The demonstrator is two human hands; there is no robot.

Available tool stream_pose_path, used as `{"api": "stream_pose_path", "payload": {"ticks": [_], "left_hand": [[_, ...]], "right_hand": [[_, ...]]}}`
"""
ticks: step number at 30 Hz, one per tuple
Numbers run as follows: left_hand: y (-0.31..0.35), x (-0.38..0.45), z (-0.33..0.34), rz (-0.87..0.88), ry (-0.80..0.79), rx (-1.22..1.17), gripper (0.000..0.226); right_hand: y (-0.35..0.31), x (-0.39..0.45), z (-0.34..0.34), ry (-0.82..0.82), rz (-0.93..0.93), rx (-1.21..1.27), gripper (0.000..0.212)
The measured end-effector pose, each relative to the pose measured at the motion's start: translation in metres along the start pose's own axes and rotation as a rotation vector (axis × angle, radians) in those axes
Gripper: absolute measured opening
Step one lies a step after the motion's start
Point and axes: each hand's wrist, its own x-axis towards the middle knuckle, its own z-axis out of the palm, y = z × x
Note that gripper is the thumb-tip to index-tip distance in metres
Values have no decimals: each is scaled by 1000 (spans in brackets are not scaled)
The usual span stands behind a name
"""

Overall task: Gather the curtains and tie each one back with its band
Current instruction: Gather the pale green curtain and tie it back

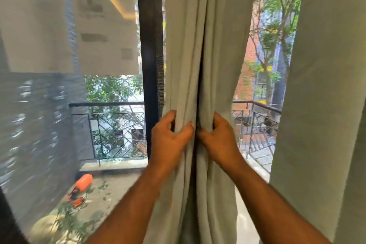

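A pale grey-green curtain (206, 49) hangs bunched in folds in front of the dark window post (149, 45). My left hand (170, 138) grips its left folds at waist height, thumb over the front of the cloth. My right hand (219, 136) grips the right folds beside it, fingers curled into the fabric. The two hands are almost touching, with a dark crease between them. A second curtain (324, 85) of the same cloth hangs loose at the right edge. No tie band shows anywhere.
Window glass (69, 85) fills the left side, looking onto a balcony with a black metal railing (111, 125). An orange object (83, 183) lies on the balcony floor. Buildings and trees stand beyond.
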Motion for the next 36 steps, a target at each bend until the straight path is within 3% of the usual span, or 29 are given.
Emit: {"api": "stream_pose_path", "payload": {"ticks": [3,6,9,13,15,18,21,23,26,28,30,33,36], "left_hand": [[-2,-17,-3,-20,26,-1,26],[-7,-51,3,-76,-20,25,24],[-6,-74,9,-120,45,-42,19],[-4,-89,4,-180,4,-72,16],[-5,-94,1,-239,-21,-159,22],[-5,-94,-9,-285,-72,-240,28],[-6,-92,-14,-239,-126,-197,34],[-10,-89,-26,-136,-11,-43,44],[-28,-78,-76,-11,385,122,57],[-35,-75,-95,-37,551,168,52],[-30,-84,-68,-149,455,39,42],[-12,-115,-16,-162,173,-78,35],[-16,-118,-20,-162,82,-183,25]], "right_hand": [[8,-14,-18,26,2,54,36],[15,-39,-18,-67,-18,-7,32],[23,-58,-17,-95,-37,-11,18],[33,-80,-19,-151,13,144,31],[33,-88,-18,-179,38,265,24],[32,-93,-15,-140,73,380,34],[28,-93,-6,-45,54,276,30],[29,-92,-5,73,31,143,26],[39,-87,-25,250,53,71,29],[39,-91,-29,292,50,94,28],[28,-97,-12,182,54,92,15],[5,-107,15,-69,1,177,20],[-2,-107,10,-122,2,271,28]]}}
